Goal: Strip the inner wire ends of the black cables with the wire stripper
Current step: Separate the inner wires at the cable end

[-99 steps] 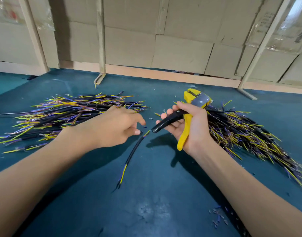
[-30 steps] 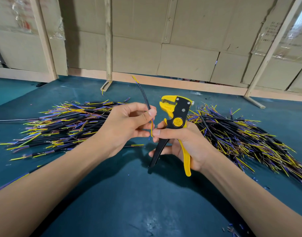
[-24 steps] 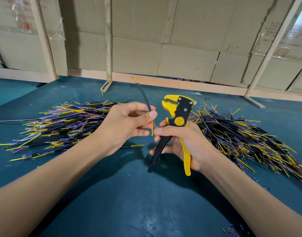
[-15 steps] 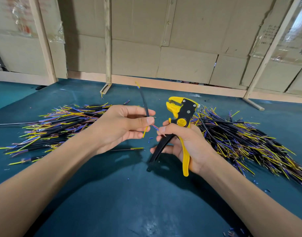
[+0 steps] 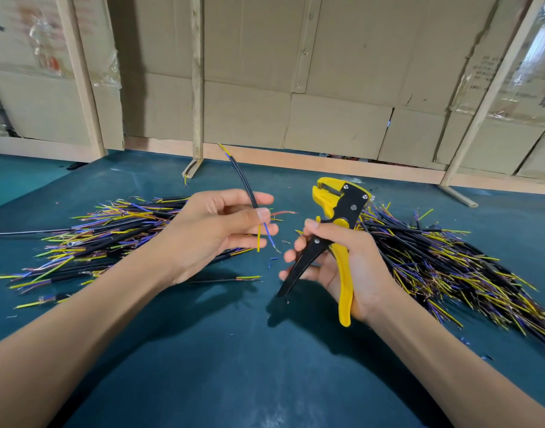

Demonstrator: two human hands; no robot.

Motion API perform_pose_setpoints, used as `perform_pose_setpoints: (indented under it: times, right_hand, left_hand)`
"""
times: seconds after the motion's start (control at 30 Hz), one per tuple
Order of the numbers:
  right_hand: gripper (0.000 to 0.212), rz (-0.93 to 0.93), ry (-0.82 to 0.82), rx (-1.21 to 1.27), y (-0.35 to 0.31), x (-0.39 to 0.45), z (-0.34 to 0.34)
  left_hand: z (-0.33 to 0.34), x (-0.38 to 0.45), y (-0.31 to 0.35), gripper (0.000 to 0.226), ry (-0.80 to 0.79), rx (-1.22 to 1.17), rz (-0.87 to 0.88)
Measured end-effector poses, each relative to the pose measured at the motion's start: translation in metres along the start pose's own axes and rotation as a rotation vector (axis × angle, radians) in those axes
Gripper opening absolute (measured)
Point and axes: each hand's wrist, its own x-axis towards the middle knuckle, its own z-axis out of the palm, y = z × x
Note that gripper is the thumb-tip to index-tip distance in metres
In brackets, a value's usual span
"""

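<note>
Left hand [image 5: 217,233] raised, thumb and fingers [image 5: 258,199] pinching; right hand [image 5: 342,264] palm-up, fingers curled in a grip.

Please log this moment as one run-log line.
left hand: pinches black cable | right hand: grips wire stripper | stripper clear of wires

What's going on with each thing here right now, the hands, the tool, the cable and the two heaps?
left hand: pinches one black cable.
black cable: held upright, inner wires fanned out below the thumb.
right hand: grips the wire stripper.
wire stripper: head up, handles spread, apart from the cable.
left pile of cables: lying on the table.
right pile of cables: lying on the table.
</note>
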Motion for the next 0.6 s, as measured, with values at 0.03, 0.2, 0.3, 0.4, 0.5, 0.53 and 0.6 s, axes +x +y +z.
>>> perform_pose_setpoints:
  times: [0.03,0.2,0.3,0.4,0.5,0.53,0.6]
  right_hand:
    - [0.013,0.027,-0.029,-0.009,-0.0010,-0.0011,0.0002]
    - [0.018,0.101,-0.204,-0.081,0.0000,-0.0066,0.0026]
    - [0.018,0.114,-0.256,-0.110,0.0003,-0.0090,0.0042]
    - [0.018,0.104,-0.259,-0.113,0.0013,-0.0100,0.0064]
    - [0.018,0.092,-0.253,-0.119,0.0035,-0.0102,0.0081]
    - [0.018,0.089,-0.254,-0.125,0.0041,-0.0103,0.0082]
    - [0.017,0.086,-0.260,-0.133,0.0046,-0.0104,0.0081]
  left_hand:
    - [0.0007,-0.0001,0.0007,0.041,0.028,-0.040,0.035]
    - [0.0063,0.0006,0.0055,0.041,0.087,-0.111,0.144]
    - [0.0060,0.0007,0.0071,0.039,0.087,-0.133,0.144]
    - [0.0041,0.0007,0.0068,0.039,0.078,-0.150,0.133]
    - [0.0037,0.0001,0.0055,0.040,0.060,-0.138,0.119]
    - [0.0042,-0.0002,0.0049,0.040,0.055,-0.125,0.113]
    - [0.0052,-0.0005,0.0038,0.041,0.052,-0.084,0.104]
